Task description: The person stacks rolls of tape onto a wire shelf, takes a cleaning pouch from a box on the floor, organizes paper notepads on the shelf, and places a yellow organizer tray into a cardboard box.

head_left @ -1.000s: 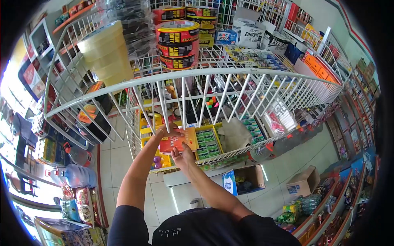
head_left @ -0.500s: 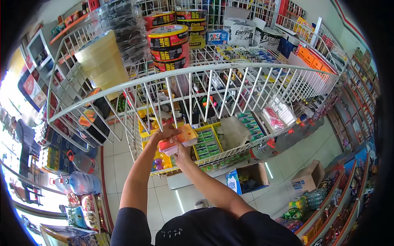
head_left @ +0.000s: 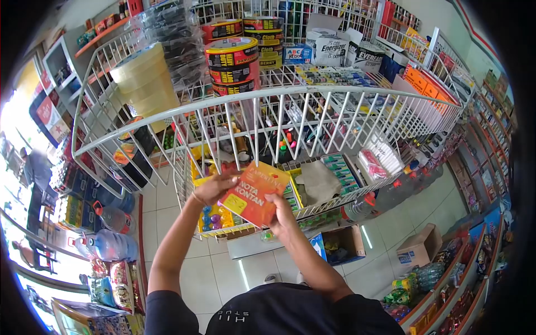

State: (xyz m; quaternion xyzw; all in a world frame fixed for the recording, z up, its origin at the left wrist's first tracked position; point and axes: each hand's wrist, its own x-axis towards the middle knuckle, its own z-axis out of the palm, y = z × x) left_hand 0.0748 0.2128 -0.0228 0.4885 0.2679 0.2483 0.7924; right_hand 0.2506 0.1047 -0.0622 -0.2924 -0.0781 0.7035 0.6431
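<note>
An orange receipt book (head_left: 258, 194) marked "NOTA KONTAN", with a yellow label, is tilted with its cover facing up in front of the wire rack. My right hand (head_left: 283, 216) is closed on its lower right side, the thumb lying on the cover. At the book's upper left edge, my left hand (head_left: 212, 188) has its fingers closed against it; some fingertips are blurred. Beneath the book, small green-and-white boxes (head_left: 290, 196) sit in a yellow tray, partly covered. Purple, blue and yellow plastic items (head_left: 215, 218) are below my left hand.
The white wire rack rail (head_left: 268, 92) curves across above my hands. Behind it stand tape rolls (head_left: 231, 58), clear tape (head_left: 142, 81) and battery boxes (head_left: 329, 49). A grey cloth (head_left: 318, 181) lies right of the book. An open carton (head_left: 346, 245) is on the floor.
The receipt book has risen and turned so its cover faces me. My right hand moved right with it, and my left hand shifted to its left edge.
</note>
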